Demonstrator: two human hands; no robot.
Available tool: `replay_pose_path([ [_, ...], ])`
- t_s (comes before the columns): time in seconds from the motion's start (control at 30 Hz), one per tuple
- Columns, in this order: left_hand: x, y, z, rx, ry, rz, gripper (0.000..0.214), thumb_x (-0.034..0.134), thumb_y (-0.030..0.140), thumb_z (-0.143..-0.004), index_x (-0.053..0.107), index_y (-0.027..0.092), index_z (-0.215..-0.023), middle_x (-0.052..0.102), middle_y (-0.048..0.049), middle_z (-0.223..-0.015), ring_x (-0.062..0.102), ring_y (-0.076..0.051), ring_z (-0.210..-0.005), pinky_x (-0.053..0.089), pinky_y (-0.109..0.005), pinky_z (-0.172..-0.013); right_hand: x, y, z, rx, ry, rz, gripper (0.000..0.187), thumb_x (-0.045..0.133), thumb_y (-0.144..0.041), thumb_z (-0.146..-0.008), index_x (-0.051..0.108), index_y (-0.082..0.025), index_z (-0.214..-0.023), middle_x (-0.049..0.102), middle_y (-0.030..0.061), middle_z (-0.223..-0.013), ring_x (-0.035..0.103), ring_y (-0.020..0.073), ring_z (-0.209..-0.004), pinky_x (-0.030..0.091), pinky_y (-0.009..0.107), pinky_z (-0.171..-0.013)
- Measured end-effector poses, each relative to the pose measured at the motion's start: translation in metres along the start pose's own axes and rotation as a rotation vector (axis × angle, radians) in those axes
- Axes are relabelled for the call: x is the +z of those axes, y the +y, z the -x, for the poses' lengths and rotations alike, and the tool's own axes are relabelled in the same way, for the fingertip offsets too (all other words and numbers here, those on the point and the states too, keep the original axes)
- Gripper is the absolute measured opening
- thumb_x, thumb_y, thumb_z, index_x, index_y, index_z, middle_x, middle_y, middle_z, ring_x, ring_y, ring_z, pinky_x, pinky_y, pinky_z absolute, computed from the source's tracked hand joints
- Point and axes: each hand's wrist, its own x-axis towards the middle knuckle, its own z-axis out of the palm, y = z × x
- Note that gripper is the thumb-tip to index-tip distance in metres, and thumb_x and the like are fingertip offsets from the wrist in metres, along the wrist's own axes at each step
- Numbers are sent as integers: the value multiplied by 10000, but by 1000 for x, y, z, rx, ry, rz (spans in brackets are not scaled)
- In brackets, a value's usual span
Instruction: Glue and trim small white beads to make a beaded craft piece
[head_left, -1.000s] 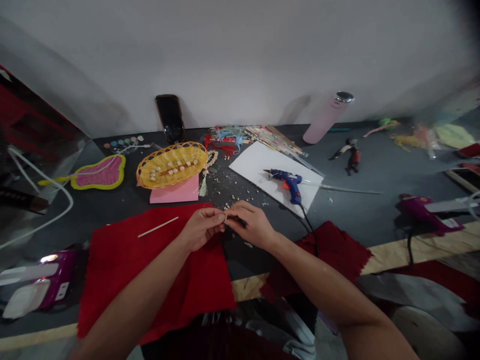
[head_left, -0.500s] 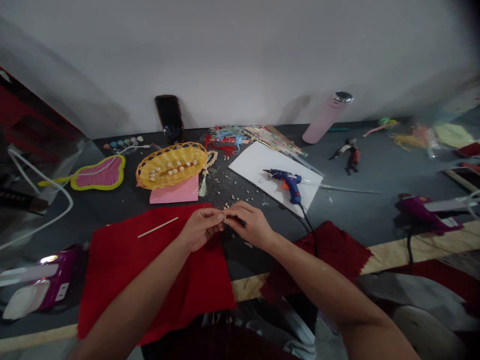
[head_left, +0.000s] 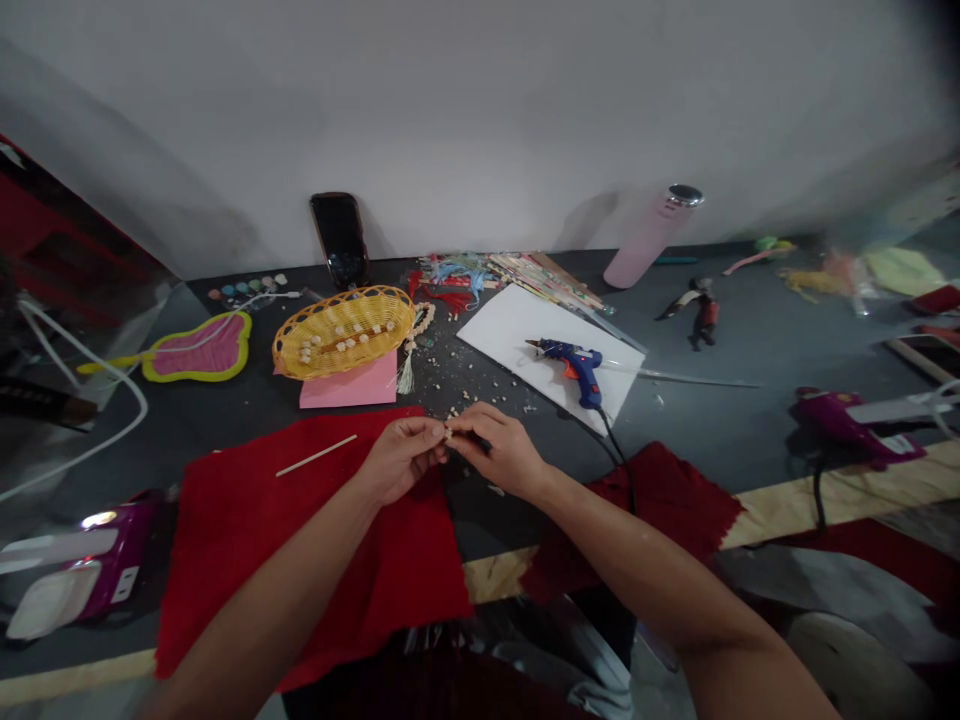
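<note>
My left hand [head_left: 405,458] and my right hand [head_left: 499,450] meet at the right edge of the red cloth [head_left: 300,540]. Between their fingertips is a small pale beaded piece [head_left: 448,434], mostly hidden by the fingers. Both hands are closed in a pinch on it. Just beyond them, tiny pale beads and bits [head_left: 466,392] lie scattered on the dark table. A thin wooden stick [head_left: 316,455] rests on the red cloth, left of my left hand.
A yellow wicker basket [head_left: 341,365] holding small pale pieces sits over pink paper [head_left: 349,392]. At right, a blue glue gun [head_left: 577,365] lies on white paper [head_left: 502,320], its cord running toward me. Pliers [head_left: 701,305], a pink bottle [head_left: 652,240] and a phone [head_left: 340,235] stand farther back.
Both hands stay in nearly the same place, with only slight finger movement around the small beaded piece. Nothing else has visibly moved.
</note>
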Motion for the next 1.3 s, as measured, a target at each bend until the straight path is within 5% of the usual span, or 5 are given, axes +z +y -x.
replay_pose_path([
  [1.3, -1, -2, -1, 47, 14, -28, 78, 727, 155, -651, 669, 106, -637, 618, -16, -630, 531, -66, -578, 405, -189, -588, 2, 1, 1, -13, 20, -14, 114, 558, -233, -851, 620, -193, -937, 629, 56, -820, 595, 140, -771, 508, 265, -697],
])
